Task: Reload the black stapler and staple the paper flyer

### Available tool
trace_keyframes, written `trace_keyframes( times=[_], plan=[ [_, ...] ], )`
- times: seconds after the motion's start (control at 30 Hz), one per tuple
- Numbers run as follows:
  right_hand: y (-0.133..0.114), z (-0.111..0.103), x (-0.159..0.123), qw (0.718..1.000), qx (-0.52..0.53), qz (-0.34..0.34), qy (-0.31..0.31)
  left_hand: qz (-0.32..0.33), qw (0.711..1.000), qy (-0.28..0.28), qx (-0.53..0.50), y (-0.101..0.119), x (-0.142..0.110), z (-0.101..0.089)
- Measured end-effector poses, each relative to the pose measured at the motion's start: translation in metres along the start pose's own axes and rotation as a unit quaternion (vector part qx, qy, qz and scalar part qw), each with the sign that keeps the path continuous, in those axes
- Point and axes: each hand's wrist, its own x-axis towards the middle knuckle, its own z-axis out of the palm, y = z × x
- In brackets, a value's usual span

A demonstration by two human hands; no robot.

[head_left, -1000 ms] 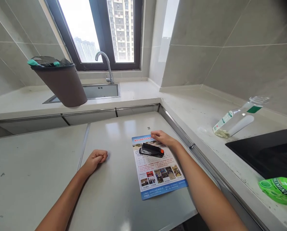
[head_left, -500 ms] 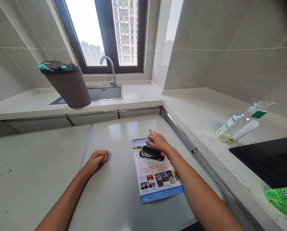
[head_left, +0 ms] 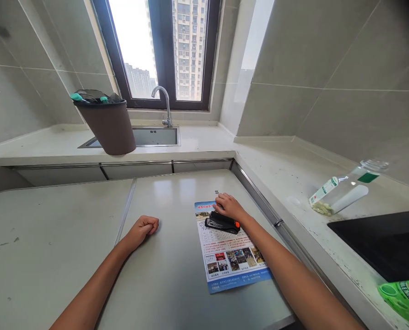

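My right hand (head_left: 229, 206), its fingers curled, is at the far side of a black stapler (head_left: 222, 222) with an orange end piece. The thumb side touches the stapler's top; the fingertips' grip is partly hidden. Under the stapler lies a printed leaflet (head_left: 221, 246) with a blue border, red and black text and small photos. My right forearm covers the leaflet's right edge. To the left of the leaflet, my left hand (head_left: 143, 231) rests on the grey-white table (head_left: 170, 270) as a closed fist, apart from the leaflet and stapler.
A brown bin (head_left: 113, 128) with green-capped bottles stands tilted-looking by the sink (head_left: 156, 136) and tap (head_left: 167, 105). On the right counter (head_left: 269, 160) are a clear bottle (head_left: 348, 188), a black panel (head_left: 389, 243) and a green container (head_left: 403, 300).
The whole view has shifted slightly, so things appear a little further right and lower. My right hand has edged slightly closer over the stapler. My left fist stays in place.
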Motion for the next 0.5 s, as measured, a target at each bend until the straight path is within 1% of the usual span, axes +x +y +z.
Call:
trace_keyframes(
  times=[0.13, 0.2, 0.3, 0.4, 0.5],
  plan=[
    [0.002, 0.003, -0.001, 1.000, 0.004, 0.001, 0.021, -0.008, 1.000, -0.001, -0.008, -0.001, 0.000, 0.000],
    [0.002, 0.003, -0.002, 0.999, 0.008, 0.008, 0.048, -0.010, 1.000, -0.010, -0.017, 0.000, -0.001, -0.001],
    [0.001, 0.002, -0.004, 0.992, 0.020, 0.041, 0.116, -0.013, 0.998, -0.044, -0.030, 0.000, 0.000, -0.001],
    [0.001, -0.004, -0.006, 0.979, 0.066, 0.071, 0.182, -0.019, 0.998, -0.052, -0.032, 0.000, 0.000, -0.001],
    [0.004, -0.011, -0.009, 0.949, 0.132, 0.116, 0.263, -0.017, 0.998, -0.047, -0.034, 0.001, 0.000, -0.001]
  ],
)
